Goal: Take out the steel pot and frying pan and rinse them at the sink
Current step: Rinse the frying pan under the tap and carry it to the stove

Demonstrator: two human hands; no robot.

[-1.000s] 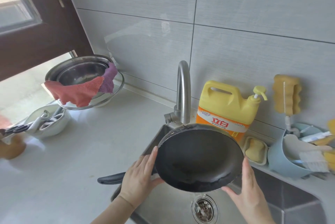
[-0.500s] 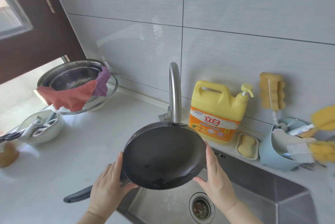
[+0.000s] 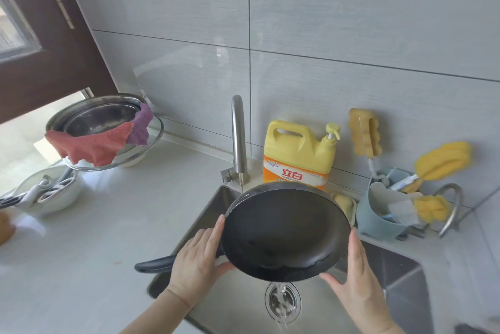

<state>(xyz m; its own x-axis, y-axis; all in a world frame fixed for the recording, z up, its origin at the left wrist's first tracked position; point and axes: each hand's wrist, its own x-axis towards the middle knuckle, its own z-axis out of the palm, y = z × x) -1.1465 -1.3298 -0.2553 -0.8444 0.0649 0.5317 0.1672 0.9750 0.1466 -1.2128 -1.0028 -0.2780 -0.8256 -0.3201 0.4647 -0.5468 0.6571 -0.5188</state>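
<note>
A black frying pan point(image 3: 284, 233) is held tilted over the steel sink point(image 3: 232, 304), its inside facing me and its dark handle point(image 3: 154, 266) pointing left over the counter edge. My left hand point(image 3: 197, 260) grips the pan's left rim near the handle. My right hand point(image 3: 354, 277) holds the right rim from below. A thin stream falls from the tap point(image 3: 238, 141) onto the pan's far rim, and water runs off the low edge into the drain point(image 3: 282, 302). A steel basin point(image 3: 102, 114) sits at the back left under cloths; I see no steel pot for certain.
A yellow detergent jug point(image 3: 296, 155) stands behind the pan. A blue holder point(image 3: 378, 214) with yellow sponges and brushes is at right, beside a second curved tap point(image 3: 451, 206). Red and purple cloths point(image 3: 94, 144) hang over the basin. A white bowl with utensils point(image 3: 51, 193) sits far left.
The view has shifted left, so pan and sink now lie further right in the frame. The pan stays in both hands, and water now runs from the tap and pours off its lower edge.
</note>
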